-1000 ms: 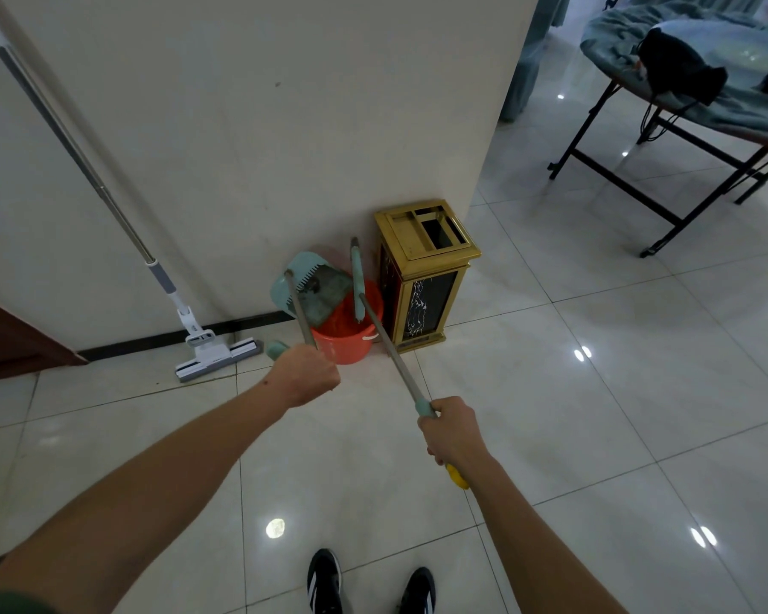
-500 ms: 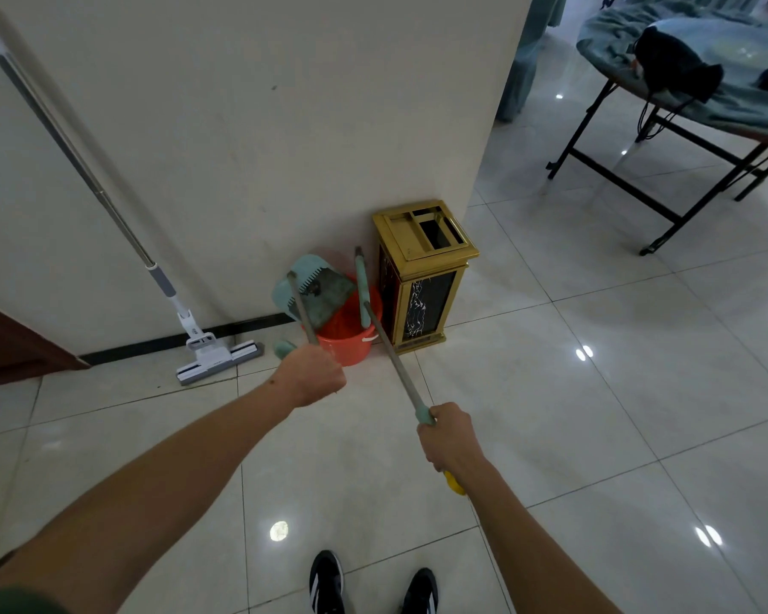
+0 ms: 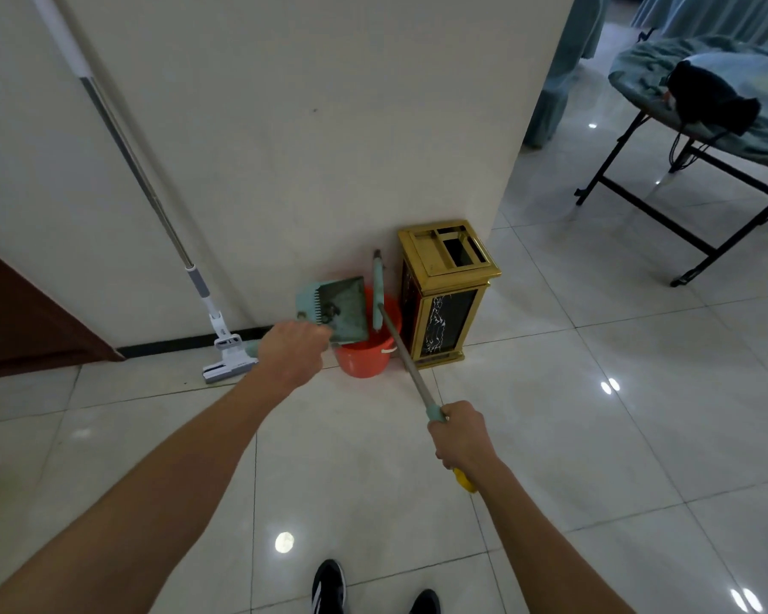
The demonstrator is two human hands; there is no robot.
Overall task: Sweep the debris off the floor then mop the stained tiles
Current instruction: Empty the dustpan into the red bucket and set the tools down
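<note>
While the right hand keeps its fist around the long grey-handled broom, the left hand, curled on the handle, has tipped the dusty teal plastic dustpan steeper over the orange plastic bucket by the far wall. Emptying the sweepings looks nearly done; the white flat mop leans untouched at left.

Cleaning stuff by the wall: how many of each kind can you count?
Mop: 1
Dustpan: 1
Broom: 1
Orange bucket: 1
Gold bin: 1
Total: 5
</note>
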